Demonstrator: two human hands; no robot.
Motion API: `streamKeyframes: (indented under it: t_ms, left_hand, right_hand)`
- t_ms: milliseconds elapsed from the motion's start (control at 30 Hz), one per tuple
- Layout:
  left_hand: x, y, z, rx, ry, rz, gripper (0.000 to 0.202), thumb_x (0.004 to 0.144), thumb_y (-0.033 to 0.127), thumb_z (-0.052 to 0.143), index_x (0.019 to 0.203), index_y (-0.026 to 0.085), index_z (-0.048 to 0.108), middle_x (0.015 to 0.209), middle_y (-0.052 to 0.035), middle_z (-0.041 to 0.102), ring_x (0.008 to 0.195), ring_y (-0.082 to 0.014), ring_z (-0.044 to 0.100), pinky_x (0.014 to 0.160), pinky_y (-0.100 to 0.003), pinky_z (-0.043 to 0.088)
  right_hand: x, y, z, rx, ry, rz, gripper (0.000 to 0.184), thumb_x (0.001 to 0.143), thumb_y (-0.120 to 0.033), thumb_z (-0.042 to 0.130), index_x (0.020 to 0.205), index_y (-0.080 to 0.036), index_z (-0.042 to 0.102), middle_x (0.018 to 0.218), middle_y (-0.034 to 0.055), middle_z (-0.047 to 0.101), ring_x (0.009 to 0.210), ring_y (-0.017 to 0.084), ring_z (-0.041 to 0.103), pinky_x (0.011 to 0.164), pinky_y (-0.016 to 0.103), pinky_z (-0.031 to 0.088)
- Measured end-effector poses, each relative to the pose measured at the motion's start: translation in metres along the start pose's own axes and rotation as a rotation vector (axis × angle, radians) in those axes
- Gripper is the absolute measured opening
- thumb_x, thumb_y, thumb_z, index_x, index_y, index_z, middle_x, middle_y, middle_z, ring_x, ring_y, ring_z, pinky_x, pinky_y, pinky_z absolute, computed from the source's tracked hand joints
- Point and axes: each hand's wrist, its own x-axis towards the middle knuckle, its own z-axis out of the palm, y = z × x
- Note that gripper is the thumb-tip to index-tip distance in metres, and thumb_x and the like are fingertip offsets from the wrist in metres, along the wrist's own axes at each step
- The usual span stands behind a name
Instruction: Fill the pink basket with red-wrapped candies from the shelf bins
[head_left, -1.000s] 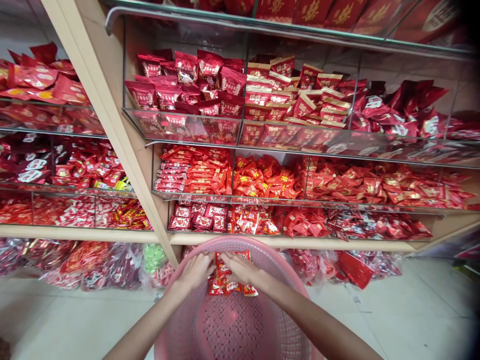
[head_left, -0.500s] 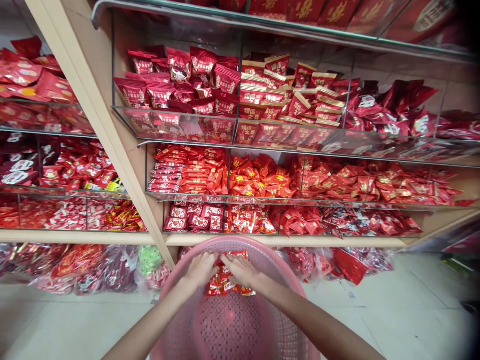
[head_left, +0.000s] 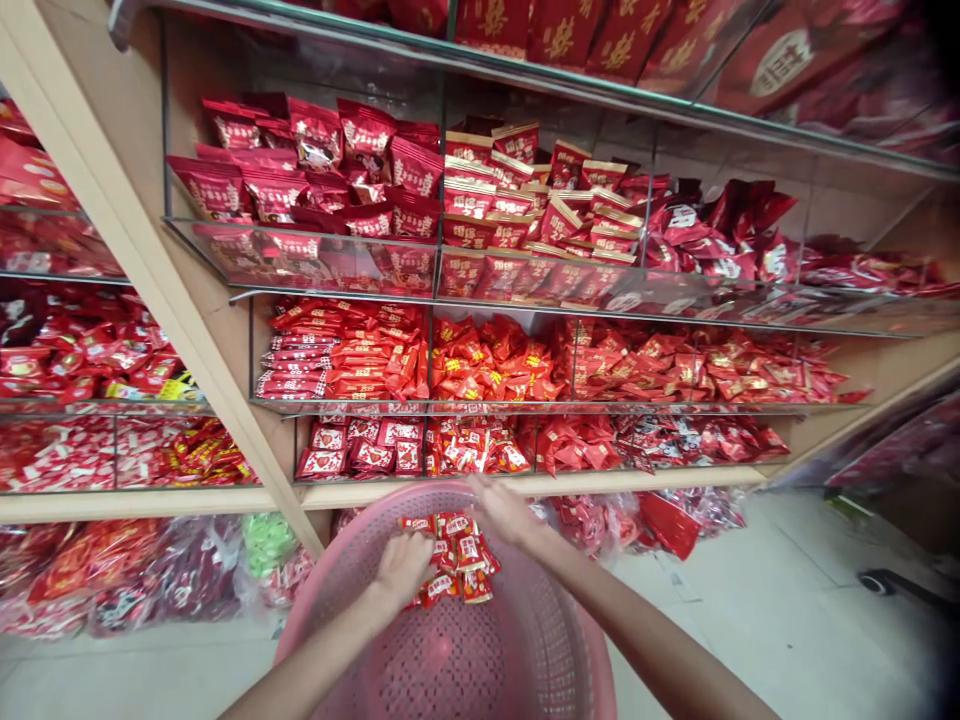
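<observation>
A pink perforated plastic basket (head_left: 330, 590) stands below me, with a small pile of red-wrapped candies (head_left: 469, 550) on its far inner side. My left hand (head_left: 407, 568) is inside the basket at the left edge of that pile. Its fingers are curled closed, and whatever they may hold is hidden. Over the basket's far rim is my right hand (head_left: 506, 510), just below the lowest shelf bin of similar red and white candies (head_left: 476, 448). Its fingers stretch forward, somewhat blurred, with nothing visible in them.
Clear-fronted shelf bins hold maroon packets (head_left: 315, 190), gold-edged red packets (head_left: 540, 210) and orange-red packets (head_left: 495, 360). A slanting wooden post (head_left: 172, 290) divides the shelving. Plastic bags of goods (head_left: 180, 570) lie beneath it on the tiled floor (head_left: 720, 640).
My hands were together over the candies in the basket; they have parted. The right moved up to the far rim, the left down beside the pile, uncovering more candies. The view shifted right.
</observation>
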Motion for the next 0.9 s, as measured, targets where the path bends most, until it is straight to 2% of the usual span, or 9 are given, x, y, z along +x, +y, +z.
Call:
streamKeyframes:
  t_ms: [100,167,300,400,467,600,700,767,900]
  left_hand:
    - [0.001,0.007,-0.003,-0.004,-0.001,0.001,0.027,0.078,0.024,0.047,0.1,0.013,0.059,0.102,-0.0145,0.062,0.1,-0.0263,0.055,0.083,-0.038,0.042]
    - [0.0,0.008,-0.007,-0.015,-0.005,-0.005,0.027,0.078,0.029,0.049,0.098,0.014,0.059,0.1,-0.0142,0.063,0.098,-0.0264,0.056,0.081,-0.037,0.043]
    - [-0.009,-0.008,-0.019,-0.022,0.03,-0.068,0.032,0.079,0.042,0.046,0.094,0.016,0.059,0.095,-0.0118,0.063,0.091,-0.025,0.059,0.076,-0.035,0.044]
    - [-0.024,-0.031,-0.029,-0.003,0.096,-0.156,0.035,0.083,0.044,0.038,0.086,0.016,0.059,0.089,-0.0109,0.064,0.088,-0.0231,0.06,0.075,-0.032,0.043]
    - [-0.036,-0.047,-0.034,-0.011,0.156,-0.193,0.035,0.083,0.045,0.037,0.088,0.018,0.058,0.09,-0.0098,0.064,0.09,-0.0222,0.059,0.075,-0.03,0.042]
    - [-0.059,-0.072,-0.039,-0.071,0.181,-0.272,0.034,0.085,0.045,0.033,0.088,0.019,0.056,0.09,-0.0084,0.064,0.088,-0.0202,0.06,0.07,-0.026,0.042]
    - [-0.071,-0.081,-0.039,-0.097,0.213,-0.283,0.033,0.086,0.042,0.031,0.086,0.02,0.054,0.09,-0.0072,0.065,0.085,-0.0185,0.061,0.066,-0.024,0.04]
    - [-0.076,-0.082,-0.037,-0.107,0.246,-0.268,0.033,0.086,0.042,0.029,0.083,0.02,0.053,0.088,-0.0067,0.065,0.083,-0.0181,0.061,0.064,-0.024,0.04]
    - [-0.08,-0.079,-0.028,-0.146,0.287,-0.238,0.034,0.087,0.041,0.028,0.079,0.02,0.053,0.087,-0.0058,0.064,0.084,-0.0176,0.06,0.066,-0.024,0.039]
  right_hand:
    - [0.011,0.025,-0.025,-0.138,0.132,0.367,0.031,0.085,-0.024,0.038,0.116,-0.019,0.04,0.111,0.0116,0.052,0.09,0.02,0.059,0.072,0.029,0.044]
    - [0.022,0.037,-0.03,-0.211,0.162,0.527,0.031,0.085,-0.022,0.036,0.115,-0.016,0.04,0.108,0.0132,0.053,0.085,0.023,0.061,0.067,0.03,0.045]
    - [0.042,0.047,-0.023,-0.239,0.138,0.607,0.033,0.085,-0.02,0.036,0.117,-0.013,0.037,0.1,0.0153,0.057,0.088,0.024,0.061,0.068,0.031,0.045]
    - [0.047,0.046,-0.022,-0.235,0.126,0.655,0.035,0.083,-0.019,0.039,0.117,-0.012,0.035,0.096,0.016,0.058,0.091,0.024,0.061,0.068,0.03,0.044]
    - [0.042,0.044,-0.027,-0.228,0.127,0.661,0.036,0.083,-0.021,0.041,0.117,-0.013,0.035,0.096,0.016,0.059,0.09,0.024,0.061,0.068,0.029,0.043]
    - [0.015,0.039,-0.046,-0.231,0.155,0.562,0.041,0.083,-0.029,0.043,0.119,-0.013,0.034,0.095,0.0151,0.06,0.089,0.025,0.06,0.069,0.03,0.041]
    - [-0.004,0.031,-0.052,-0.192,0.132,0.389,0.05,0.083,-0.033,0.044,0.127,-0.017,0.026,0.095,0.0128,0.062,0.088,0.024,0.06,0.069,0.029,0.04]
    - [-0.007,0.022,-0.046,-0.128,0.034,0.229,0.054,0.082,-0.035,0.047,0.129,-0.019,0.025,0.096,0.0109,0.063,0.089,0.023,0.06,0.07,0.027,0.04]
    - [0.009,-0.002,-0.015,-0.065,-0.147,-0.05,0.043,0.078,-0.03,0.053,0.118,-0.019,0.042,0.105,0.0096,0.06,0.098,0.021,0.056,0.077,0.027,0.04]
